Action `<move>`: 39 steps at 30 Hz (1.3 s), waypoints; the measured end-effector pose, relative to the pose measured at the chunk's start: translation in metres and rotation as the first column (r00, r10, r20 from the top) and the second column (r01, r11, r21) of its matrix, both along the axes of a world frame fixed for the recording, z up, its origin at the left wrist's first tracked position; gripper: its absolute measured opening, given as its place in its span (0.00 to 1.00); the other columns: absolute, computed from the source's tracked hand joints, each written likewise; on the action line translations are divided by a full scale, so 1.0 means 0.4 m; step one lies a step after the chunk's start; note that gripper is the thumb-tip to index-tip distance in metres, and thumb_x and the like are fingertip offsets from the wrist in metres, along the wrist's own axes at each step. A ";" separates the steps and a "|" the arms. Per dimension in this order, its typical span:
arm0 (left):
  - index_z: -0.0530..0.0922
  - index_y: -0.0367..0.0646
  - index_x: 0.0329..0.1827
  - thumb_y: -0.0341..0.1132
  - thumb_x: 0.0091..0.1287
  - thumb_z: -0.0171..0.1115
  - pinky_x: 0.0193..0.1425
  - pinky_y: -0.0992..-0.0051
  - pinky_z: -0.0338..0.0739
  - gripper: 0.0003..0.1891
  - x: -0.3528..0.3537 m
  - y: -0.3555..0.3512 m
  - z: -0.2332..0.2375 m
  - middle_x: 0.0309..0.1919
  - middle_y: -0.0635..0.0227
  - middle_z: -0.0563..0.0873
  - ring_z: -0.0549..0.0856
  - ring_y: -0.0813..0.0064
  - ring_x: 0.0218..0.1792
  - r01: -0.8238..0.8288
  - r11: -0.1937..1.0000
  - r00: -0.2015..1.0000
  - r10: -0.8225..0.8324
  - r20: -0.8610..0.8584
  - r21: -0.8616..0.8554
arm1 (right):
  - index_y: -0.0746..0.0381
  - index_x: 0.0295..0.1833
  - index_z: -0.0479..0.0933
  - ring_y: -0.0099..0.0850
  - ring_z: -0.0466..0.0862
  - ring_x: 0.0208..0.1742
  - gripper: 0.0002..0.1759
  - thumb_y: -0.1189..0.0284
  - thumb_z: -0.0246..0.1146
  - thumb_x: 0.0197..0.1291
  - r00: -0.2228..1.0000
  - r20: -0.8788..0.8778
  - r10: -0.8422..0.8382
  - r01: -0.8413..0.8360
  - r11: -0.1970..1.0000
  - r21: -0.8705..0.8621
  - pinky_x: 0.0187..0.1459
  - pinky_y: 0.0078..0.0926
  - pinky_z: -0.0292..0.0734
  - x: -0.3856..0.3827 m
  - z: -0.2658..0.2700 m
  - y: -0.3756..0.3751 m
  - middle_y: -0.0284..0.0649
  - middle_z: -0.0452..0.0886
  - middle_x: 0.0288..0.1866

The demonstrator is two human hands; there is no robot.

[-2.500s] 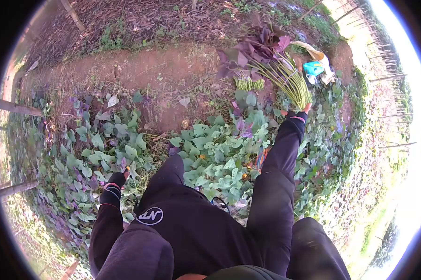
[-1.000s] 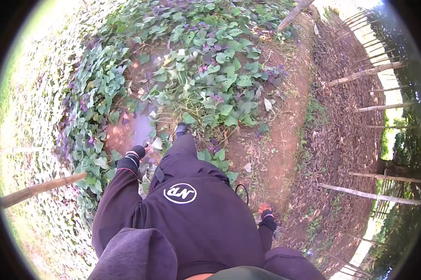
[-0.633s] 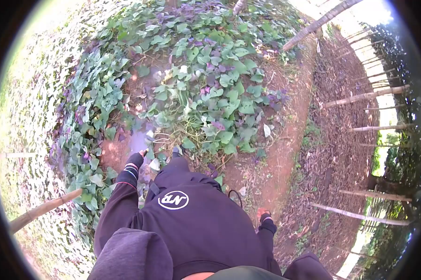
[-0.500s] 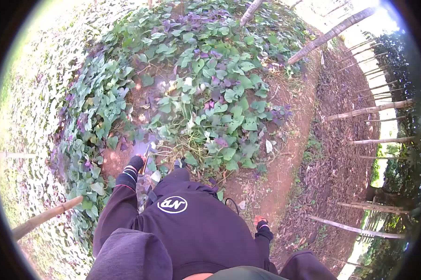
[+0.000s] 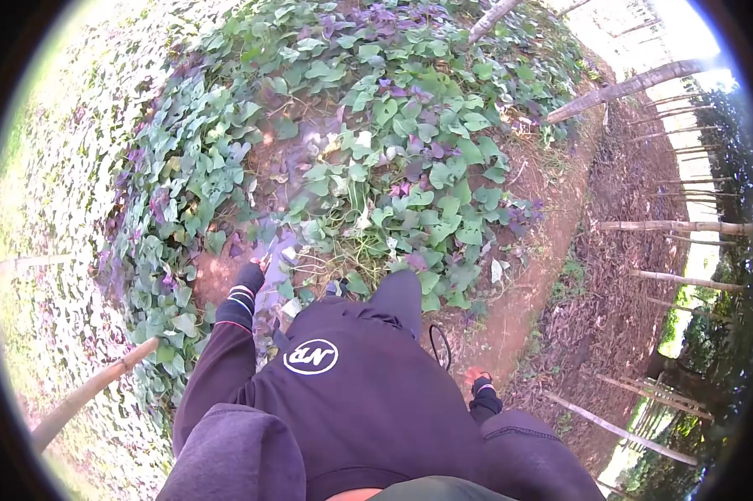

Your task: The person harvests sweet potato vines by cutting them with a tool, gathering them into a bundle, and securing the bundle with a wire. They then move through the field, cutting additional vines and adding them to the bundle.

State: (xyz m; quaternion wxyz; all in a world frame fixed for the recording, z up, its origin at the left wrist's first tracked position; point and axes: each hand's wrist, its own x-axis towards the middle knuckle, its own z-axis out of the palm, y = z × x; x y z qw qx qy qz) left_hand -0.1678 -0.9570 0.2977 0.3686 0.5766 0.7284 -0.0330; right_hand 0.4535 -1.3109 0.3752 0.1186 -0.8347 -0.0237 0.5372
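The leafy vines (image 5: 393, 167) spread just ahead of the gloved left hand (image 5: 248, 276), which hovers at their edge. The right hand (image 5: 480, 385) hangs well apart, over the dirt path (image 5: 518, 309). Neither hand's grip can be made out.

You have one wide-angle view, worn on your head, looking steeply down over your hoodie (image 5: 343, 392) at the vine patch (image 5: 376, 142) close ahead, with the dirt path (image 5: 531, 275) bordering its right.
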 end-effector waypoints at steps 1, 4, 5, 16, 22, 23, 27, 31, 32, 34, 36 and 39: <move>0.70 0.39 0.39 0.41 0.63 0.46 0.23 0.71 0.75 0.13 -0.032 -0.035 0.008 0.17 0.58 0.78 0.79 0.65 0.17 0.602 0.670 0.798 -0.487 -0.354 0.435 | 0.56 0.55 0.65 0.36 0.78 0.43 0.25 0.57 0.55 0.53 0.999 0.032 -0.008 0.008 1.000 -0.007 0.29 0.44 0.71 -0.007 0.008 0.022 0.38 0.76 0.47; 0.71 0.39 0.35 0.45 0.63 0.45 0.23 0.70 0.74 0.16 -0.002 -0.056 0.094 0.16 0.58 0.78 0.79 0.66 0.16 0.199 0.954 0.980 -0.188 -0.073 0.225 | 0.57 0.52 0.68 0.34 0.79 0.39 0.23 0.58 0.56 0.53 0.994 0.028 0.106 -0.104 0.993 -0.047 0.27 0.41 0.71 -0.014 0.032 0.092 0.37 0.77 0.44; 0.71 0.39 0.32 0.48 0.63 0.44 0.22 0.70 0.74 0.19 0.055 -0.025 0.200 0.15 0.59 0.78 0.79 0.67 0.15 -0.198 0.978 0.979 0.200 0.028 -0.062 | 0.57 0.52 0.68 0.34 0.79 0.39 0.23 0.58 0.56 0.53 0.994 0.024 0.110 -0.109 0.992 -0.059 0.27 0.41 0.71 -0.006 0.031 0.115 0.37 0.77 0.44; 0.69 0.37 0.41 0.54 0.54 0.56 0.21 0.71 0.75 0.26 0.174 0.046 0.137 0.22 0.53 0.79 0.81 0.67 0.20 -0.149 0.893 0.981 0.188 0.051 -0.424 | 0.65 0.50 0.67 0.30 0.79 0.36 0.21 0.70 0.61 0.51 0.998 0.040 0.048 -0.054 0.984 0.170 0.34 0.26 0.76 0.242 -0.095 0.473 0.41 0.77 0.39; 0.66 0.38 0.46 0.48 0.59 0.51 0.30 0.65 0.74 0.22 0.401 0.288 0.150 0.25 0.52 0.78 0.80 0.61 0.23 -0.095 0.953 0.995 0.101 0.007 -0.288 | 0.68 0.53 0.65 0.28 0.76 0.39 0.28 0.68 0.65 0.47 0.987 0.111 0.113 -0.135 0.969 0.209 0.39 0.24 0.72 0.417 -0.099 0.655 0.42 0.74 0.45; 0.65 0.38 0.49 0.48 0.60 0.49 0.29 0.64 0.73 0.23 0.407 0.315 0.091 0.25 0.52 0.78 0.80 0.62 0.23 0.029 0.979 0.999 -0.020 0.049 -0.200 | 0.68 0.53 0.65 0.28 0.76 0.39 0.28 0.68 0.65 0.47 0.987 0.107 0.117 -0.137 0.969 0.204 0.39 0.24 0.72 0.445 -0.093 0.695 0.42 0.74 0.45; 0.63 0.39 0.54 0.49 0.59 0.49 0.34 0.63 0.73 0.26 0.553 0.427 0.147 0.30 0.51 0.80 0.81 0.55 0.27 0.106 0.994 0.994 -0.105 0.031 -0.022 | 0.69 0.53 0.65 0.30 0.75 0.45 0.28 0.68 0.65 0.47 0.963 0.154 0.219 -0.257 0.919 0.298 0.48 0.24 0.69 0.587 -0.075 0.878 0.44 0.74 0.47; 0.66 0.40 0.52 0.48 0.58 0.49 0.44 0.63 0.71 0.24 0.617 0.458 0.205 0.37 0.49 0.79 0.79 0.53 0.39 0.192 0.968 0.980 -0.198 -0.028 -0.159 | 0.66 0.53 0.66 0.23 0.74 0.33 0.27 0.67 0.64 0.48 0.909 0.315 0.273 -0.397 0.797 0.455 0.31 0.21 0.70 0.718 -0.159 1.006 0.38 0.76 0.41; 0.68 0.41 0.51 0.48 0.58 0.49 0.46 0.63 0.70 0.23 0.614 0.464 0.213 0.38 0.49 0.79 0.78 0.54 0.42 0.220 0.939 0.965 -0.249 -0.080 -0.265 | 0.66 0.53 0.66 0.23 0.74 0.33 0.27 0.67 0.64 0.48 0.908 0.315 0.276 -0.401 0.791 0.462 0.31 0.21 0.70 0.704 -0.127 1.042 0.38 0.76 0.41; 0.73 0.41 0.47 0.47 0.56 0.51 0.47 0.64 0.70 0.21 0.573 0.445 0.156 0.39 0.51 0.79 0.78 0.55 0.43 0.166 0.921 0.967 -0.222 -0.125 -0.353 | 0.70 0.54 0.65 0.32 0.74 0.48 0.28 0.69 0.63 0.48 0.944 0.208 0.255 -0.321 0.856 0.405 0.50 0.26 0.67 0.642 -0.031 1.109 0.48 0.74 0.47; 0.74 0.48 0.49 0.47 0.57 0.50 0.47 0.63 0.71 0.19 0.451 0.379 -0.071 0.40 0.53 0.79 0.79 0.57 0.43 0.339 0.859 0.883 -0.431 -0.185 -0.383 | 0.70 0.53 0.66 0.31 0.74 0.49 0.28 0.69 0.64 0.48 0.943 0.217 0.251 -0.323 0.846 0.424 0.50 0.26 0.67 0.630 -0.028 1.123 0.48 0.75 0.47; 0.71 0.55 0.54 0.50 0.53 0.55 0.46 0.65 0.72 0.24 0.483 0.434 0.116 0.38 0.51 0.80 0.79 0.55 0.41 0.249 0.839 0.865 -0.417 -0.279 -0.484 | 0.69 0.53 0.67 0.32 0.74 0.48 0.29 0.67 0.65 0.46 0.991 0.107 0.074 -0.112 0.907 0.407 0.49 0.27 0.68 0.587 0.005 1.132 0.46 0.73 0.50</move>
